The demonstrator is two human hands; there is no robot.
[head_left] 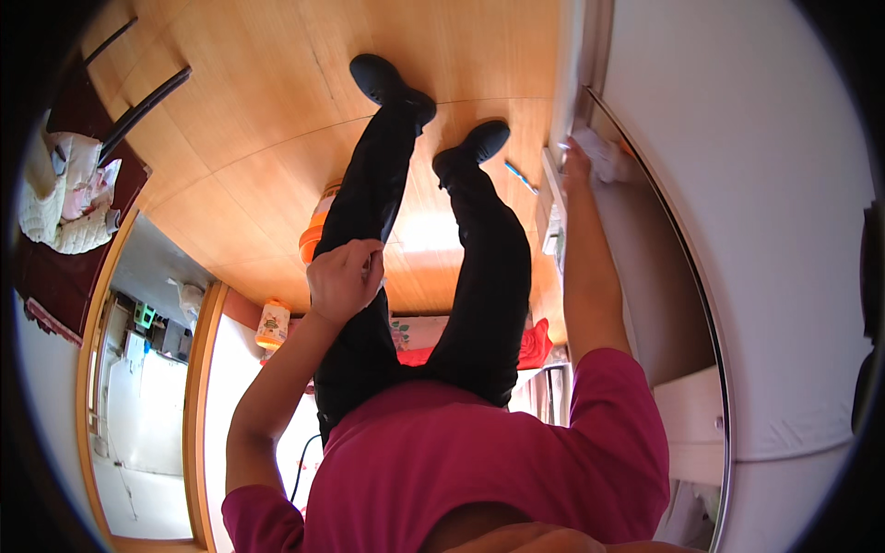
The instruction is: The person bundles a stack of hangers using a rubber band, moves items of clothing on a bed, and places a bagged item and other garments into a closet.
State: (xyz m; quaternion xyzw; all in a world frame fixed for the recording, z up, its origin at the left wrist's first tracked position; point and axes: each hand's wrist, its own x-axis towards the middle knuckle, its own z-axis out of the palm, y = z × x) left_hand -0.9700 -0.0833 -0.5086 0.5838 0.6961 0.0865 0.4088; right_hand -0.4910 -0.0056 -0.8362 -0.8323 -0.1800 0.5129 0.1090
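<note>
My left hand (345,279) is in front of my thigh with its fingers curled together; what they hold, if anything, is hidden. My right arm stretches out to the right, to the opening of a white cabinet (687,419). At the far end of that opening is my right hand (577,164), next to a crumpled white thing (601,155), perhaps cloth or plastic. The hand is small and smeared, so I cannot tell whether its fingers grip that thing. Beneath it, a white drawer or box edge (551,207) sticks out over the floor.
A blue pen-like stick (521,177) lies on the wooden floor (267,120). Behind my left leg stands an orange container (312,238). An orange-and-white tub (273,324) is near the doorway (198,415). At the left, a dark red table (64,276) bears a quilted white cloth (78,217).
</note>
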